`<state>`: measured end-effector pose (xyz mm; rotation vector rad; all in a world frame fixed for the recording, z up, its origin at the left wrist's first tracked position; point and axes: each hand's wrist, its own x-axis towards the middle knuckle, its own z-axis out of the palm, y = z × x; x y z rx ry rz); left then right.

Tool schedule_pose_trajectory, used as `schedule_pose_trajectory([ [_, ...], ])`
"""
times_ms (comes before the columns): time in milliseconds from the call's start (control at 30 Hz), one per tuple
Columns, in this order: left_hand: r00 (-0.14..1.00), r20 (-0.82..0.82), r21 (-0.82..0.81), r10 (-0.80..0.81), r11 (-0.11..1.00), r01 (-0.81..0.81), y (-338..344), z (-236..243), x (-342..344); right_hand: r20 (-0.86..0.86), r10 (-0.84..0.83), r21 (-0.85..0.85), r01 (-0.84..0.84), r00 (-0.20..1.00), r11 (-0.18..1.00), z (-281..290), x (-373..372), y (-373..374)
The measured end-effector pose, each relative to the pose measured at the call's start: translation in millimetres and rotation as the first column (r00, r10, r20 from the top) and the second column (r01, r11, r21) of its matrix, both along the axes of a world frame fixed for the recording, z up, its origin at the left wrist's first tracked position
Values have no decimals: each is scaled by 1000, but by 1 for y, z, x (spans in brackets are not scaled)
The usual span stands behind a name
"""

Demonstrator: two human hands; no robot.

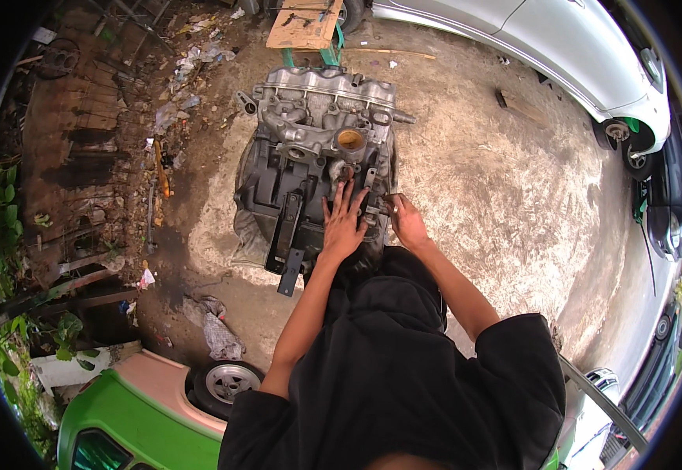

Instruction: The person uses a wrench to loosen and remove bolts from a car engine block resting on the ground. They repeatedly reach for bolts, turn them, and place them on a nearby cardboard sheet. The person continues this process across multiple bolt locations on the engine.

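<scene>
Stood over a grey, grimy engine (315, 164) on the concrete floor (497, 188), just ahead of a black shirt (427, 368). Laid the left hand (344, 229) palm down over the engine's near part, with fingers spread and pointing away from the body, below a round opening (351, 141) with a brown inside. Ran the left forearm (302, 313) up from below, nearly straight. Set the right hand (408, 223) at the engine's right edge, with fingers bent inward; slanted the right forearm (458, 286) in from the lower right. Could not tell of any pinch there, with the fingertips hard to make out among the metal parts. Hid some fittings under the left palm; blended the engine's near end into dark clothing, without a clear border. Saw a long dark bracket (284, 235) left of the left hand. Farther out, noticed a wooden desk (298, 31) on green legs beyond the engine, bearing small dark items too tiny to identify; a silver car (552, 47), cut off at upper right; and a green vehicle (153, 415) at lower left, partly covered by the shirt, beside a wheel (229, 381).
</scene>
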<state>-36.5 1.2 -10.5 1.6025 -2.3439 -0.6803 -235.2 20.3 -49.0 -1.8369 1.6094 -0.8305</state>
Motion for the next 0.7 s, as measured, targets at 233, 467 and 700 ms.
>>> schedule_pose_trajectory([
  [233, 1000, -6, 3, -6, 1000, 6, 0, 0, 0, -165, 145, -59, -157, 976, 986, 7, -3, 6],
  [467, 1000, -26, -11, 0, 1000, 0, 1, 0, -1, -169, 135, -25, -141, 976, 990, 3, -2, -4],
  [700, 1000, -16, -21, -3, 1000, 3, 1, -1, 0, -77, 117, -140, -127, 990, 982, 0, -5, -21],
])
